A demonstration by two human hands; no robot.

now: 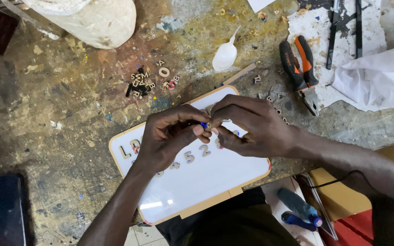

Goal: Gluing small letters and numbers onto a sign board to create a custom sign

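Workbench: blue piece (pixel 204 124) pinched (fingertips) between hands.

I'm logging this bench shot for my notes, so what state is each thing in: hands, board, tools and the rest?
left hand: pinched on a small blue piece
right hand: fingertips pinched shut against the left hand's, over the board
white board: flat on the bench, wooden characters stuck on it
pliers: lying down, handles slightly apart
white plastic spoon: lying bowl down
loose wooden letters: scattered in a heap
white cloth: crumpled
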